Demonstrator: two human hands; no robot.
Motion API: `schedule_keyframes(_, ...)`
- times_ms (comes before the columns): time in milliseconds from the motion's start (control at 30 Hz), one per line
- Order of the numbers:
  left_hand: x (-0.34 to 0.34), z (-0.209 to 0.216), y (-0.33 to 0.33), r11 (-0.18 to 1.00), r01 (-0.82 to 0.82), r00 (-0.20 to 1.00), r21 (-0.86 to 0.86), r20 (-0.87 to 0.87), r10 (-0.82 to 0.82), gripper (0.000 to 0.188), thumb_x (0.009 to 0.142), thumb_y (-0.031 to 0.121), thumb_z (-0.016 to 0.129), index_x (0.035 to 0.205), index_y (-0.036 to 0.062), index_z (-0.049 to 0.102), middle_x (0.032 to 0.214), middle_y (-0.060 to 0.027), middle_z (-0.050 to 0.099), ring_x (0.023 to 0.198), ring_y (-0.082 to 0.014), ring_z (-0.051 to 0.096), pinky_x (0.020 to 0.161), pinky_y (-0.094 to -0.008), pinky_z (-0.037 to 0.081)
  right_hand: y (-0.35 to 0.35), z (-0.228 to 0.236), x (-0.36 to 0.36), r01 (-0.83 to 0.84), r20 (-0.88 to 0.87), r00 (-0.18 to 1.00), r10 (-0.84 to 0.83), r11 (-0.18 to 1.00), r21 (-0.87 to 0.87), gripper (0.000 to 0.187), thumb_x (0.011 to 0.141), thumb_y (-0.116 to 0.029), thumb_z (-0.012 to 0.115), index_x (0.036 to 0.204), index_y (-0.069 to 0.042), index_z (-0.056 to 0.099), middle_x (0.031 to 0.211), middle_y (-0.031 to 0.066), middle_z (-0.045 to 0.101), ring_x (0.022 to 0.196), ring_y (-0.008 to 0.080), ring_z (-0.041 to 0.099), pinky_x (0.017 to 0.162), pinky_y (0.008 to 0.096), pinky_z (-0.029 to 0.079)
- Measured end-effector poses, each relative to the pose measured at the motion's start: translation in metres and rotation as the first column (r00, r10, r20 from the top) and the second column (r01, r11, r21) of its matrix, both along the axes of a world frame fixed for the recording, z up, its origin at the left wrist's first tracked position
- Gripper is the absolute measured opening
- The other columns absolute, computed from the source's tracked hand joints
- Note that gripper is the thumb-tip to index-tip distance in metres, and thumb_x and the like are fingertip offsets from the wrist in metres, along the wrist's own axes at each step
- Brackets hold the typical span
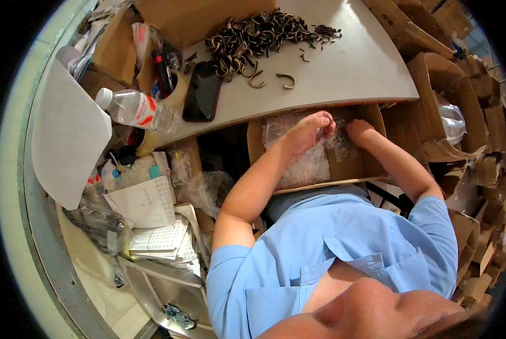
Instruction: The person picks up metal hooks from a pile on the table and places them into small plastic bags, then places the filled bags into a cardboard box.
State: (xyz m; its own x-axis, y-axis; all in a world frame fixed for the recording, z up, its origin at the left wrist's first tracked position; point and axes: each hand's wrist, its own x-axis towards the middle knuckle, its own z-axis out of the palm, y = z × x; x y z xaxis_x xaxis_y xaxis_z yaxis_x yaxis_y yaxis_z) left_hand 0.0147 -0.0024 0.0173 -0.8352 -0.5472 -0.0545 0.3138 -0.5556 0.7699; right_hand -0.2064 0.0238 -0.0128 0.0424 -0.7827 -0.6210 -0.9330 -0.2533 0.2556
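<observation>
Between my hands, over an open cardboard box (372, 163) at my lap, is a thin clear plastic bag (342, 148). My left hand (311, 134) has its fingers curled together at the bag's left side. On the other side, my right hand (361, 132) is closed in a fist against the bag's edge. The exact grip of the fingertips is hard to see. More clear plastic bags (298, 173) lie flat in the box under my left hand. Beyond it, a pile of dark and brass-coloured curved hooks (258, 42) rests on the white table (343, 79).
Two loose hooks, one a brass hook (287, 82), lie nearer the table's front edge, by a dark phone (202, 92). Small screws (325, 33) sit beside the pile. A water bottle (137, 109) leans at left. Cardboard boxes (439, 107) crowd the right; papers (159, 240) are stacked lower left.
</observation>
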Motion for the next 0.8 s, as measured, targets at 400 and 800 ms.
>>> schedule_keyframes(400, 0.008, 0.012, -0.001, 0.958, 0.094, 0.943, 0.270, -0.334, 0.002, 0.021, 0.078, 0.025, 0.059, 0.090, 0.0082, 0.054, 0.088, -0.0062, 0.057, 0.085, -0.0196, 0.055, 0.080, -0.0337, 0.044, 0.011, 0.018, 0.031, -0.060, -0.012, 0.998, 0.059, 0.998, -0.029, 0.021, 0.077, -0.012, 0.061, 0.097, -0.008, 0.068, 0.103, 0.0125, 0.065, 0.092, 0.0283, 0.064, 0.074, 0.0347, 0.054)
schedule_keyframes(800, 0.007, 0.001, 0.001, 0.989, -0.115, 0.993, 0.094, 0.034, 0.112, 0.036, 0.072, 0.016, 0.073, 0.098, 0.0056, 0.052, 0.084, -0.0027, 0.055, 0.076, -0.0131, 0.054, 0.068, -0.0270, 0.044, -0.024, -0.008, -0.015, 0.153, 0.129, 0.981, -0.144, 0.986, -0.063, 0.027, 0.073, -0.009, 0.060, 0.100, -0.006, 0.063, 0.106, 0.0164, 0.062, 0.099, 0.0339, 0.059, 0.081, 0.0417, 0.051)
